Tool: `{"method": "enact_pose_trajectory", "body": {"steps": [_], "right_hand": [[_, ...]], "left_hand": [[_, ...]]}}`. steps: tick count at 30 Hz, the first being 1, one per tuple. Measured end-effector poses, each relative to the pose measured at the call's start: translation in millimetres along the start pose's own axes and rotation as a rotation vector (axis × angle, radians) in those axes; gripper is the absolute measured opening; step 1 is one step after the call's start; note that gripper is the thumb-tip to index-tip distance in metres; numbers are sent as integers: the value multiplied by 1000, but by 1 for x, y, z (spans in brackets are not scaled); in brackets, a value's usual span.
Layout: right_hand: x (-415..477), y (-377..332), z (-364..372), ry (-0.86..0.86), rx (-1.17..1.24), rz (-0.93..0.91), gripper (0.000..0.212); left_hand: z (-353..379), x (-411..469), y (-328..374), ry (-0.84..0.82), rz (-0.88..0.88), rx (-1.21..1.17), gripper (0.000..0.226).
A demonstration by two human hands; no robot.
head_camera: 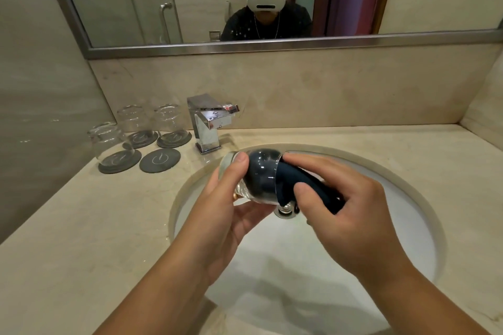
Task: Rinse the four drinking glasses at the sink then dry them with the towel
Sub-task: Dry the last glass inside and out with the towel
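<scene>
My left hand (226, 198) gripping a glass (253, 174) sideways above the sink (294, 253), right hand (345, 212) pinching the dark towel (307, 187) pushed inside it, 3 glasses (133, 122) on coasters (119, 162) left of the faucet (208, 122), 1 spare coaster (160, 160)

Far left: three glasses (134, 122) on coasters (119, 164), close together.
Far centre: faucet (208, 124) stands at sink (408, 212) rim.
Right: bare counter (408, 149), passable.
Near left: bare counter, passable.
</scene>
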State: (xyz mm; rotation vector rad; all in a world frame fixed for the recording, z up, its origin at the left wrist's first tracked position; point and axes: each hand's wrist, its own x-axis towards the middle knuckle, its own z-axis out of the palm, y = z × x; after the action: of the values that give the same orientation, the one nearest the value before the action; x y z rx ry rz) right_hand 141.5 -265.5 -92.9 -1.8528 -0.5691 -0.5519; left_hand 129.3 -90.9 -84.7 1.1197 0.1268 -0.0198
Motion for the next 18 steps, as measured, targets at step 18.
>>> {"method": "enact_pose_trajectory", "body": {"steps": [18], "right_hand": [[11,-7,-18,-449,56,317,50]], "left_hand": [[-8,4,-3,-14,23,130,52]]}}
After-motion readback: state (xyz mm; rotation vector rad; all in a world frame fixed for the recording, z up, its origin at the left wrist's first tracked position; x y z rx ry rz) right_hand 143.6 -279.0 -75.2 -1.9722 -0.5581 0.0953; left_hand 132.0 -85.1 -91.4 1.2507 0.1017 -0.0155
